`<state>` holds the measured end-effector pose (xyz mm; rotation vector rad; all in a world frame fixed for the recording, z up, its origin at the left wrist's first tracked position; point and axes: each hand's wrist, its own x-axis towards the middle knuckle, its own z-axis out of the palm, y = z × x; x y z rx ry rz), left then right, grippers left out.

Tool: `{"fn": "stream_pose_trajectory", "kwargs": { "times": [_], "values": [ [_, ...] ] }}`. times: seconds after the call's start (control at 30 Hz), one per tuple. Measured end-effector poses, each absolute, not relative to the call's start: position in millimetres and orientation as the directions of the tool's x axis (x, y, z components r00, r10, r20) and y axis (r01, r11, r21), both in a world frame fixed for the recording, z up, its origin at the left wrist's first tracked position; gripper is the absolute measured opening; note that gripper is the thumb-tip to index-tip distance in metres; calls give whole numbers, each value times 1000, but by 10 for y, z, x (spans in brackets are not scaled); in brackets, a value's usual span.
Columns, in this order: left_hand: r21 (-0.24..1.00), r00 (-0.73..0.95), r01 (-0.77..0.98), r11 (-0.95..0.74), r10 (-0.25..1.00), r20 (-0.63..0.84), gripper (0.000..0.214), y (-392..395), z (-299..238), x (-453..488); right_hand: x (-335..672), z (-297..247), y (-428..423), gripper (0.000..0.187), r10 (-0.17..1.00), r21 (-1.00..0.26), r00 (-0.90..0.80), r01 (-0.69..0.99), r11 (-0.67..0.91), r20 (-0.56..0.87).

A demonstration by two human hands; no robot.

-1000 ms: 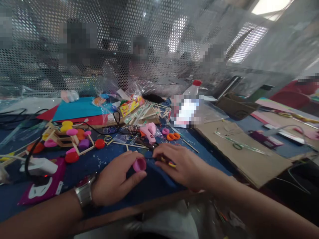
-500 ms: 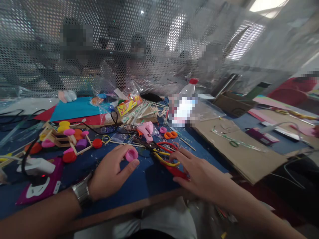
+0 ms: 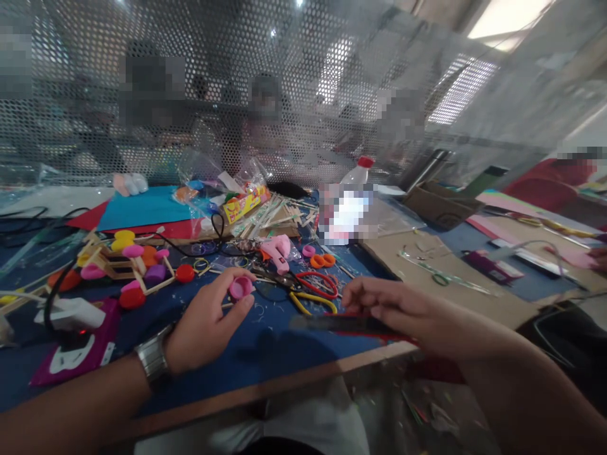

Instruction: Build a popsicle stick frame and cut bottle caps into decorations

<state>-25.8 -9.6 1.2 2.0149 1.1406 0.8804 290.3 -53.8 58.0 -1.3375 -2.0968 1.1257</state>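
At the left of the table (image 3: 284,373), a wooden stick frame (image 3: 118,272) already carries several coloured caps (image 3: 155,273), so this part looks mostly done to me. To its right, the left hand (image 3: 203,328) has thumb and fingers around a pink cap (image 3: 241,288), joined to nothing yet, so some work seems left. Further right, past the scissors (image 3: 318,284), the right hand (image 3: 403,309), apart from the left, grips a blurred dark tool (image 3: 351,323), away from the cap.
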Motion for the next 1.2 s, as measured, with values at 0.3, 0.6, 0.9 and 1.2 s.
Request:
{"fn": "stream_pose_trajectory", "kwargs": {
  "times": [0.3,0.6,0.9,1.2],
  "values": [
    [990,288,35,-137,950,121,18,-70,-26,-197,2269,421,-49,38,867,-971,-480,108,213,137],
    [977,284,63,-204,942,178,29,-128,-22,-250,2056,-100,224,27,526,-340,-546,409,847,652],
    [819,293,324,-473,874,389,13,-167,3,-277,2122,-58,113,46,531,-319,-624,428,846,573],
    [705,336,433,-562,826,452,15,-188,40,-258,2111,-38,48,42,536,-335,-651,419,844,537]
  ]
}}
